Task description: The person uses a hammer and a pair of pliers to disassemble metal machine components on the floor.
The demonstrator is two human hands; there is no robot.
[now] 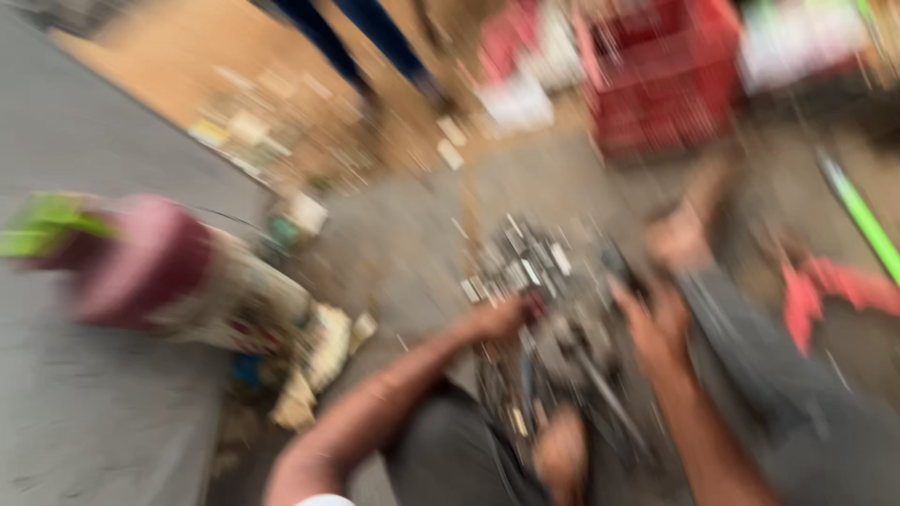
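With our left hand (497,320) and right hand (656,323) on a blurred heap of metal parts (539,281) on the floor between our knees, grips we cannot tell, we judge a loose piece could slip and nick a finger.

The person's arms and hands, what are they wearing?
Both forearms are bare, and the left hand and right hand look gloveless. A white sleeve edge shows on the upper left arm. The picture is too blurred for finer detail.
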